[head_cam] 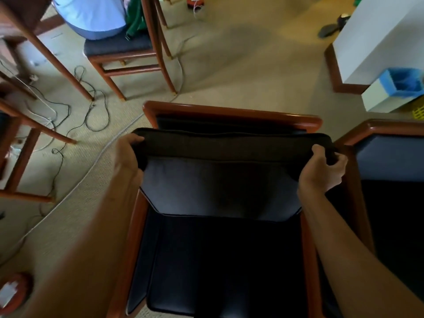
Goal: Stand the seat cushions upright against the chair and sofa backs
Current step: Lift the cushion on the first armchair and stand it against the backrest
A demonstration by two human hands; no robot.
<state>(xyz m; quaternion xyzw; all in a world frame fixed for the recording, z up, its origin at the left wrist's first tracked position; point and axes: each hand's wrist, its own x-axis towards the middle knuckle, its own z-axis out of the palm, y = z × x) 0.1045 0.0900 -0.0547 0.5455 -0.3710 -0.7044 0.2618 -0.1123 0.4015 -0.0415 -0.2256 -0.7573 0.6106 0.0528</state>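
Note:
A dark seat cushion (220,180) stands raised in the wooden-framed armchair (231,112), its upper edge close to the chair back. My left hand (129,149) grips the cushion's top left corner. My right hand (321,167) grips its top right corner. Below the cushion the dark seat base (220,260) of the armchair is exposed. A second armchair (390,157) with a dark back pad stands directly to the right.
Dining chairs (128,56) and table legs stand at the upper left, with a seated person on one chair. Several cables (75,115) trail over the beige carpet. A white wall corner (371,42) and a blue-and-white box (394,90) sit at the upper right.

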